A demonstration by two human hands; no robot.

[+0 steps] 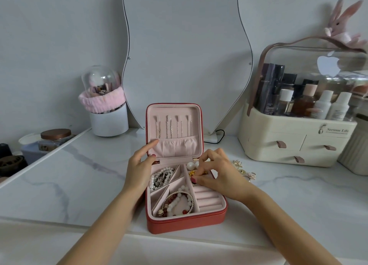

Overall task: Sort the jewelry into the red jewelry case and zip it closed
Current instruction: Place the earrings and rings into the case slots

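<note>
White marble desk [79, 177] under me, with the red jewelry case [185, 223] open at its middle. I see my right hand [217, 177] pinched shut over the case's upper right compartment; what it grips I cannot tell. My left hand [139, 165] lies open, fingers on the upright lid [175, 129]. Loose gold jewelry [244, 170] sits just right of the case.
</note>
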